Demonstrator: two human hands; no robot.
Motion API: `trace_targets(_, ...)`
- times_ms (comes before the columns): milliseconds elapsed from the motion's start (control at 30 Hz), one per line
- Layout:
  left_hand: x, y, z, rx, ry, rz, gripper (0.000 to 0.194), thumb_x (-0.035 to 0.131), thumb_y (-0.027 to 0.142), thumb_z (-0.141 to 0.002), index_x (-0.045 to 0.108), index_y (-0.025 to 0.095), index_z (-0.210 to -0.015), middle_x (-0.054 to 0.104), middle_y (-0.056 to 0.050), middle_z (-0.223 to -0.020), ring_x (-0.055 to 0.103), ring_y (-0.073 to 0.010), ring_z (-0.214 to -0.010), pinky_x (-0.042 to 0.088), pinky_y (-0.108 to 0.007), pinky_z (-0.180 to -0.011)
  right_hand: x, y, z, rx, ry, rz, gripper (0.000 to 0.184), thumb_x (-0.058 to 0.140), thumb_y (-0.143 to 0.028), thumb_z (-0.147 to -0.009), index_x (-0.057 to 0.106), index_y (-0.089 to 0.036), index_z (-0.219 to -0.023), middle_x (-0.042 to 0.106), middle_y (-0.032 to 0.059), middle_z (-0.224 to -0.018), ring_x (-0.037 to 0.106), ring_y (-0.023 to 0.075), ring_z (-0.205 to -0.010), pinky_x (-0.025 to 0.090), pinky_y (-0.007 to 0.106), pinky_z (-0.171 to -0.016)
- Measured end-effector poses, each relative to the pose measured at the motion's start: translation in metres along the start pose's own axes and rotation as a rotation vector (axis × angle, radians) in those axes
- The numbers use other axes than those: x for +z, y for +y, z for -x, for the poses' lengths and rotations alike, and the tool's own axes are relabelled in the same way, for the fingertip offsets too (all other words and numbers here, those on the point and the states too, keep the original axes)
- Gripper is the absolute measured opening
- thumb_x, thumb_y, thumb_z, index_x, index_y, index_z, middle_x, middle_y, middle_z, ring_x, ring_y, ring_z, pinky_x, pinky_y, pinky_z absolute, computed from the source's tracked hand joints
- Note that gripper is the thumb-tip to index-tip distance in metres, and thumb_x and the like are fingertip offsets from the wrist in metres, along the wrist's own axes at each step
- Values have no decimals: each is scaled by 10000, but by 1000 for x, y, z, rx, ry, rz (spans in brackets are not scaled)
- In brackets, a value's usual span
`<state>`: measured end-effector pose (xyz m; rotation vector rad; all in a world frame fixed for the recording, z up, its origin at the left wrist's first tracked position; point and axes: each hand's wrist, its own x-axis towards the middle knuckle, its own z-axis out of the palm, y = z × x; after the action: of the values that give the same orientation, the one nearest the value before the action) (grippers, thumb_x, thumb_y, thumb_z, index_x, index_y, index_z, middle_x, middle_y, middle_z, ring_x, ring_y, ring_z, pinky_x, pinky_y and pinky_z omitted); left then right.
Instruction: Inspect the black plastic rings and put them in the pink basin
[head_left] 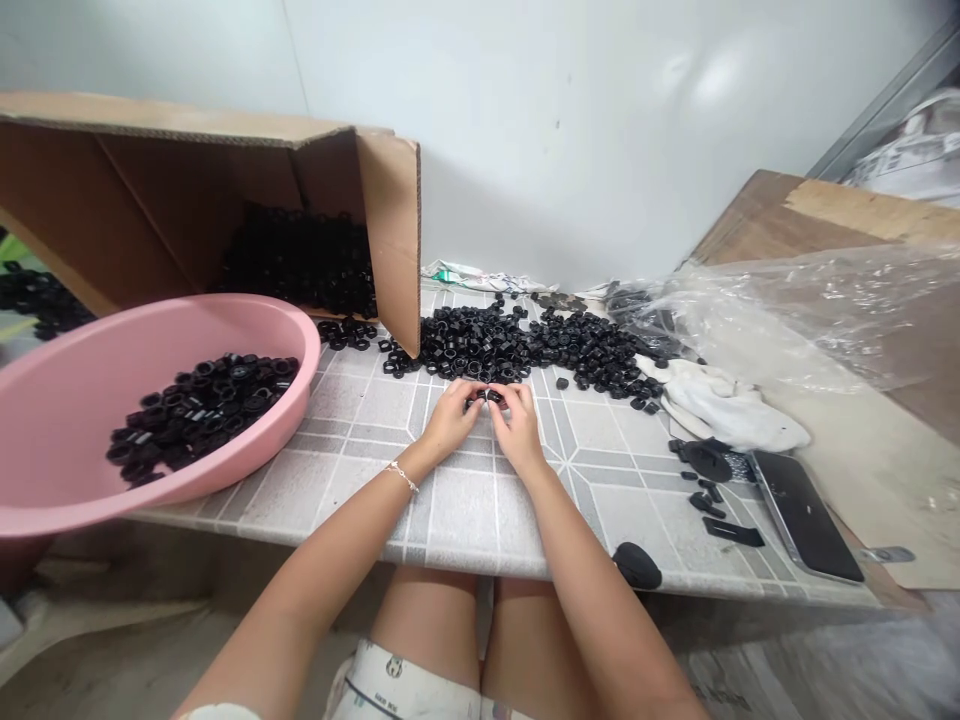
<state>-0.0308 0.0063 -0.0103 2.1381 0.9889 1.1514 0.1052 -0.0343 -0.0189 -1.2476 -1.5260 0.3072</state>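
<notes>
My left hand (452, 417) and my right hand (517, 425) meet over the tiled tabletop (465, 500), fingers pinched together on a small black nut-like part (486, 397) held between them. Just beyond my fingers lies a heap of black hex nuts (525, 345) spread across the table. A pink basin (90, 420) at the left holds more black nuts (202, 400). A thin bracelet sits on my left wrist.
A cardboard box (225, 200) on its side at the back left spills black nuts. At the right lie a white cloth (720, 405), a clear plastic bag (810, 310), a phone (806, 510) and small black parts (712, 480). A wall stands behind.
</notes>
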Motion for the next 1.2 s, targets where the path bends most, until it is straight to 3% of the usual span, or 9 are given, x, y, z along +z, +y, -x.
trace_targets(233, -1, -3, -2, -95, 3, 250, 234, 526, 195, -844, 623, 171, -1056, 566, -81, -1052, 548, -183, -1000, 467, -340, -903, 3, 3, 1, 135, 19, -157, 300, 521, -313, -837, 626, -203, -1096, 583, 81, -1039, 578, 194, -953, 494, 364, -873)
trace_targets(367, -2, -3, -4, -235, -2, 489, 274, 614, 280, -803, 616, 169, -1054, 584, -81, -1098, 572, -172, -975, 473, -331, -893, 1, 3, -1, 254, 38, -319, 275, 553, -341, -808, 650, -204, -1026, 612, 66, -1017, 591, 182, -919, 480, 353, -871)
trace_targets(500, -2, -1, -4, -363, -24, 708, 326, 642, 332, -787, 603, 176, -1071, 605, -72, -1134, 596, -150, -915, 486, -323, -867, 1, 7, -5, 414, 143, -520, 261, 626, -351, -737, 596, -194, -943, 632, 31, -896, 612, 164, -834, 488, 344, -830)
trace_targets(600, -2, 1, -3, -372, -71, 788, 328, 674, 343, -765, 617, 180, -1044, 607, -72, -1152, 590, -175, -1000, 486, -328, -884, -1, 6, -8, 483, 207, -658, 358, 645, -359, -722, 573, -204, -1037, 653, 20, -869, 631, 169, -848, 502, 344, -809)
trace_targets(700, -1, 4, -2, -375, -150, 889, 325, 710, 355, -745, 628, 171, -1000, 614, -83, -1154, 591, -197, -1039, 479, -374, -929, -6, 2, -10, 506, 185, -860, 427, 637, -345, -751, 576, -211, -1151, 685, 33, -913, 649, 172, -903, 500, 383, -886)
trace_targets(800, -1, 7, -1, -384, -186, 943, 325, 736, 359, -732, 637, 156, -967, 625, -84, -1112, 600, -197, -1024, 469, -402, -962, -11, -2, -11, 514, 162, -987, 337, 679, -317, -723, 638, -198, -1035, 687, 35, -941, 656, 172, -924, 471, 406, -980)
trace_targets(967, -3, 10, -2, -469, -142, 977, 383, 780, 350, -681, 615, 151, -963, 605, -60, -1070, 628, -187, -945, 495, -428, -930, -15, -4, -10, 465, 130, -968, 272, 763, -302, -643, 616, -226, -858, 668, 4, -939, 643, 191, -973, 487, 403, -953)
trace_targets(1100, -4, 10, -2, -473, -92, 953, 417, 791, 357, -657, 601, 153, -968, 584, -34, -1006, 609, -156, -902, 531, -385, -864, -16, -1, -7, 509, -50, -809, 272, 761, -325, -655, 640, -246, -886, 658, -5, -928, 615, 159, -873, 507, 310, -791)
trace_targets(1200, -4, 8, -2, -452, -107, 874, 400, 780, 388, -664, 600, 144, -925, 590, -31, -980, 602, -136, -863, 533, -320, -807, -15, 4, -5, 499, -113, -741, 272, 762, -318, -651, 653, -244, -889, 659, -6, -927, 602, 152, -852, 495, 294, -777)
